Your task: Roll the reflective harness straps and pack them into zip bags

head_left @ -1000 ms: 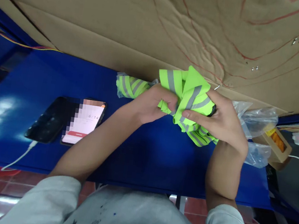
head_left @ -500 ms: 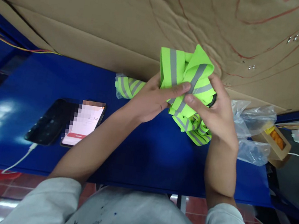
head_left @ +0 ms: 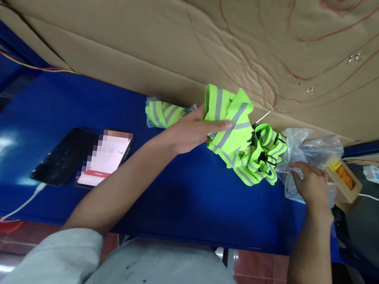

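My left hand (head_left: 194, 131) is closed around a folded neon-yellow reflective safety vest (head_left: 228, 114), made of straps with grey stripes; its thumb presses on top. Just right of that bundle lies a loose pile of similar reflective straps (head_left: 261, 157) with black buckles. My right hand (head_left: 312, 183) is at the clear plastic bags (head_left: 303, 146) on the right side of the table, thumb and forefinger pinched at a bag's edge. Behind my left hand, another reflective vest (head_left: 165, 114) lies rolled up in clear plastic.
Two phones, one dark (head_left: 60, 154) with a white cable and one lit (head_left: 106, 158), lie at left on the blue table (head_left: 181, 202). A cardboard box with a window (head_left: 344, 180) stands at right. A cardboard sheet (head_left: 121, 24) rises along the back; a thin metal tool (head_left: 262, 118) lies before it.
My right hand has let go of the folded vest and moved right to the plastic bags. My left hand has lowered slightly, keeping the vest. The strap pile is now more exposed.
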### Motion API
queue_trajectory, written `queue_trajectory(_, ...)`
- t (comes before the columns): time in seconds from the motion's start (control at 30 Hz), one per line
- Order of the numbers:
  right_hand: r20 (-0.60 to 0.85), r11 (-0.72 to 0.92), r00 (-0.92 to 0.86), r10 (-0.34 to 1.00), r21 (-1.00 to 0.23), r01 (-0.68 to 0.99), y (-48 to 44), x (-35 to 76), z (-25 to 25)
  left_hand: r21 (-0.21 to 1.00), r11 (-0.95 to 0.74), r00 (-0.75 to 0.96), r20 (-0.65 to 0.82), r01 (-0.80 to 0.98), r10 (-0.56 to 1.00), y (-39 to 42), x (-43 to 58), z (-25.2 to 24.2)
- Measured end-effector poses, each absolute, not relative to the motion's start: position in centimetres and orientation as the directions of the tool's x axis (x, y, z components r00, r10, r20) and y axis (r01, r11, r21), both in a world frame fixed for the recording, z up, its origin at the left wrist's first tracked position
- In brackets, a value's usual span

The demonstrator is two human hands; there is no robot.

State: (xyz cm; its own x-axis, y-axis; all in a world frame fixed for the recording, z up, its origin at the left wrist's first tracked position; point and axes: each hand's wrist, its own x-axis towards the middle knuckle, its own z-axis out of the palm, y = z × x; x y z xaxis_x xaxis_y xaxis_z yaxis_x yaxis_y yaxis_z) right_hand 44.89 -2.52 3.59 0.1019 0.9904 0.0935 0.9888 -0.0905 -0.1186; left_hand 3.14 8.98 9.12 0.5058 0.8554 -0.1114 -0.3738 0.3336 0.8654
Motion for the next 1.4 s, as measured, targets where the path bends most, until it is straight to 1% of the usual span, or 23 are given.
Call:
queue_trajectory(0.13,0.072,-0.04,0.049,0.996,-0.129,0.991,-3.2,45.7,1.9,0.863,0.324,0.496,-0.101,-0.387,0.862,8.1,2.7,7.8)
queue_trajectory(0.37,0.023,-0.068,0.072,0.997,-0.134,0.989,-3.8,46.1,1.3,0.813,0.451,0.416,-0.29,-0.368,0.862,5.4,-0.3,3.3)
queue_trajectory(0.47,0.044,-0.11,0.115,0.992,-0.103,0.989,-3.7,46.0,1.5,0.81,0.458,0.407,-0.304,-0.365,0.861,4.3,-0.5,1.5)
queue_trajectory(0.53,0.091,-0.142,0.149,0.985,-0.075,0.987,-3.8,45.7,1.9,0.876,0.376,0.375,-0.253,-0.304,0.892,3.8,-0.5,1.0)
queue_trajectory(0.6,0.11,-0.137,0.143,0.984,-0.067,0.988,-4.0,45.3,2.5,0.966,0.211,0.341,-0.15,-0.149,0.928,3.4,-0.5,1.0)
queue_trajectory(0.67,0.092,-0.095,0.101,0.991,-0.065,0.993,-4.6,44.2,3.2,0.998,0.049,0.358,-0.057,0.031,0.932,3.1,-0.8,1.4)
queue_trajectory(0.73,0.134,-0.062,0.077,0.988,-0.115,0.991,-5.5,42.0,4.1,0.991,-0.03,0.403,-0.026,0.131,0.915,2.7,-1.2,1.9)
queue_trajectory(0.77,0.213,-0.049,0.09,0.973,-0.192,0.98,-5.9,40.3,4.4,0.989,-0.041,0.42,-0.023,0.142,0.907,2.6,-1.3,2.1)
queue_trajectory(0.8,0.32,-0.028,0.137,0.937,-0.323,0.946,-6.2,38.3,4.6,0.991,-0.04,0.431,-0.02,0.128,0.902,2.4,-1.3,2.2)
queue_trajectory(0.83,0.366,0.02,0.166,0.916,-0.454,0.891,-6.4,36.0,4.6,0.996,-0.027,0.435,-0.015,0.089,0.9,2.2,-1.1,2.2)
queue_trajectory(0.87,0.371,0.105,0.157,0.915,-0.595,0.797,-6.5,33.6,4.5,0.999,-0.005,0.435,-0.01,0.033,0.901,2.0,-0.9,2.1)
queue_trajectory(0.9,0.283,0.161,0.075,0.956,-0.724,0.671,-6.4,31.0,4.3,0.999,0.018,0.427,0.0,-0.037,0.904,1.8,-0.5,1.9)
queue_trajectory(0.93,0.173,0.164,-0.037,0.984,-0.816,0.554,-6.1,28.6,3.9,0.993,0.036,0.407,0.013,-0.111,0.913,1.6,-0.1,1.6)
queue_trajectory(0.97,0.094,0.135,-0.111,0.989,-0.877,0.461,-5.7,26.3,3.5,0.983,0.047,0.382,0.025,-0.177,0.924,1.4,0.3,1.2)
queue_trajectory(1.0,0.042,0.088,-0.126,0.991,-0.92,0.382,-5.1,24.4,3.0,0.973,0.047,0.356,0.038,-0.227,0.934,1.3,0.7,0.9)
queue_trajectory(1.03,0.007,0.039,-0.101,0.995,-0.948,0.315,-4.4,22.9,2.6,0.966,0.041,0.339,0.05,-0.256,0.94,1.3,1.0,0.6)
queue_trajectory(1.1,-0.052,-0.041,-0.044,0.998,-0.975,0.22,-3.2,20.8,1.9,0.966,0.021,0.323,0.065,-0.257,0.944,1.3,1.2,0.3)
queue_trajectory(1.17,-0.112,-0.11,-0.012,0.994,-0.987,0.119,-2.5,19.6,1.3,0.981,-0.002,0.308,0.063,-0.196,0.949,1.3,1.0,0.4)
queue_trajectory(1.23,-0.165,-0.164,-0.019,0.986,-0.985,0.054,-2.4,19.0,0.6,0.993,-0.008,0.271,0.04,-0.119,0.962,1.3,0.8,0.7)
queue_trajectory(1.27,-0.17,-0.169,-0.021,0.985,-0.984,0.062,-2.6,18.7,0.2,0.996,0.003,0.254,0.02,-0.088,0.967,1.2,0.7,0.9)
queue_trajectory(1.3,-0.153,-0.15,-0.016,0.988,-0.983,0.106,-2.8,18.4,-0.1,0.997,0.022,0.244,-0.004,-0.069,0.97,1.0,0.7,1.1)
queue_trajectory(1.37,-0.049,-0.049,0.004,0.999,-0.96,0.277,-3.4,18.1,-0.7,0.996,0.066,0.245,-0.05,-0.06,0.968,0.6,0.9,1.2)
queue_trajectory(1.4,0.024,0.02,0.004,1.0,-0.926,0.378,-3.7,18.0,-0.8,0.994,0.09,0.253,-0.07,-0.066,0.965,0.4,1.1,1.2)
